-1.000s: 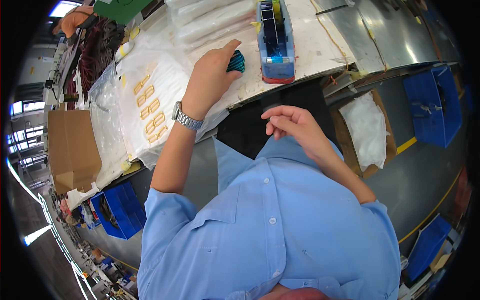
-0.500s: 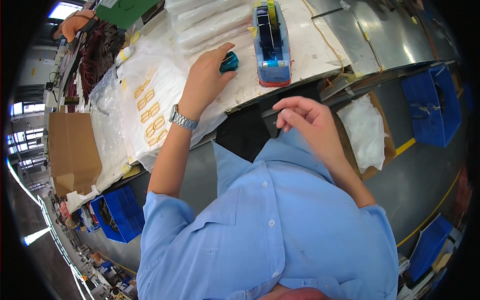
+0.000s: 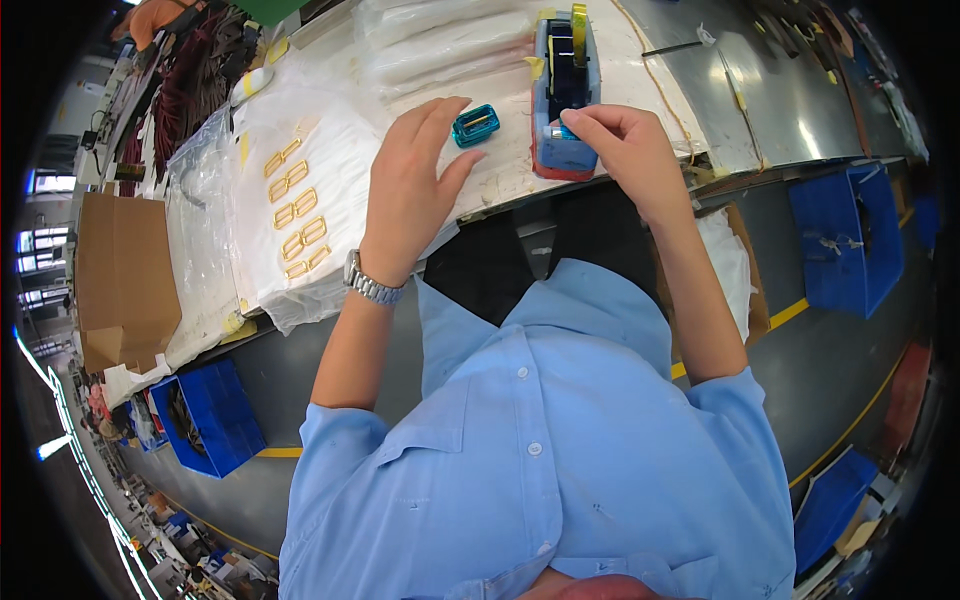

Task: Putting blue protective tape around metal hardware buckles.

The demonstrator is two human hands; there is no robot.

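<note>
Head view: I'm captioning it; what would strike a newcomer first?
Probably the glossy teal rectangular piece on the white worktable, right of the left hand. Farther right, the right hand is at the front of a blue tape dispenser. Rows of gold rectangular frames lie at left.

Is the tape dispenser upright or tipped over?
Upright: the blue tape dispenser sits on the white tabletop with its red base down, not on its side.

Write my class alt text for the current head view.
A bare right hand is at the front of a blue tape dispenser on a white bench; the left hand is open beside a small teal object. Gold loops lie farther left.
</note>
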